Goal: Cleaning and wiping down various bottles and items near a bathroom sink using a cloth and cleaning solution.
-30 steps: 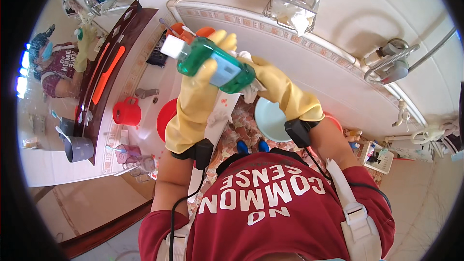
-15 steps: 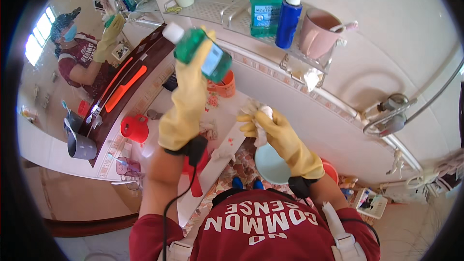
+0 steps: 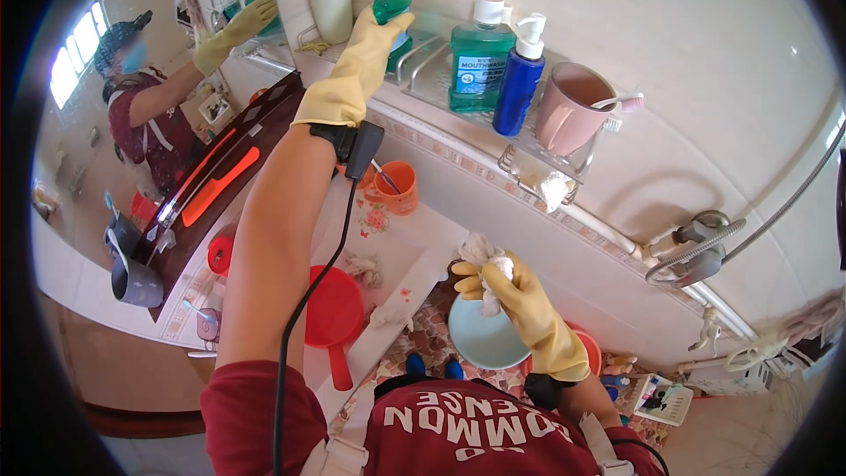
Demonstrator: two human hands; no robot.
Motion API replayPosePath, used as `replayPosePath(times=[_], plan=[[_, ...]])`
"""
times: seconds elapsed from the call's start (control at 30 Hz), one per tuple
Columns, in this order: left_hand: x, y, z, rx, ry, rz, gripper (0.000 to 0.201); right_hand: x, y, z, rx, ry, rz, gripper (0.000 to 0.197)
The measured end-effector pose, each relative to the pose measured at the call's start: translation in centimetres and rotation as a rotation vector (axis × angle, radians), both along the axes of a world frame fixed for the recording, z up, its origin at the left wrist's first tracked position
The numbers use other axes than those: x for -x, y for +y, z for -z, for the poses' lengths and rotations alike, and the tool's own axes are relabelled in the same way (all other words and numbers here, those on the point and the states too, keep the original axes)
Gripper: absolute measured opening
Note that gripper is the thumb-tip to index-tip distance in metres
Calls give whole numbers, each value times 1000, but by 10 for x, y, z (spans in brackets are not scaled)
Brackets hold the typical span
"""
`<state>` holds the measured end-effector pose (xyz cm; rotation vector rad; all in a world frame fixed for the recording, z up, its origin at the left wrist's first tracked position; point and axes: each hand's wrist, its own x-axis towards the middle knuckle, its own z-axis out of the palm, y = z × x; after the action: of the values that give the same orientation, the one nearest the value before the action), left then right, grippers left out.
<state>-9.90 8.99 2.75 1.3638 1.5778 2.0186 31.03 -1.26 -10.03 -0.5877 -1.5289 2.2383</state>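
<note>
Head view: left hand [image 3: 370, 48] grips green bottle [image 3: 391, 2]; right hand [image 3: 511, 286] clutches cloth [image 3: 485, 256].

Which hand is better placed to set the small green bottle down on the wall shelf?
Left. The left hand already grips the small green bottle at the shelf; the right hand is low, holding a white cloth.

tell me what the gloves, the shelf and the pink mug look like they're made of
Left hand and right hand gloves: yellow rubber, likely latex, matte and creased. Shelf: seemingly clear glass or acrylic on metal wire. Pink mug: probably plastic, with a soft dull sheen.
</note>
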Motion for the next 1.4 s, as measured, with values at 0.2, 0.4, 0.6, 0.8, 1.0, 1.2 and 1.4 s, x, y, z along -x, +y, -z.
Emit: replayPosePath(times=[0.2,0.4,0.6,0.8,1.0,1.2,1.4], plan=[[-11,-5,-2,36,-90,-30,42,-10,2,-6,-15,-46,65,37],[-75,-50,-1,-297,-34,-369,49,-11,5,3,-18,-40,46,37],[-138,-41,-9,45,194,-117,49,-5,3,-3,-22,-40,29,40],[-133,-28,0,167,51,100,39,-13,-1,-1,-39,-19,18,39],[-141,-67,19,-367,-130,-216,35,-21,-7,-5,-48,-34,0,44],[-179,-150,48,-286,-469,65,32,-8,-8,4,-148,27,229,39],[-233,-203,102,-48,-672,145,40,58,-10,-23,-842,38,313,49]])
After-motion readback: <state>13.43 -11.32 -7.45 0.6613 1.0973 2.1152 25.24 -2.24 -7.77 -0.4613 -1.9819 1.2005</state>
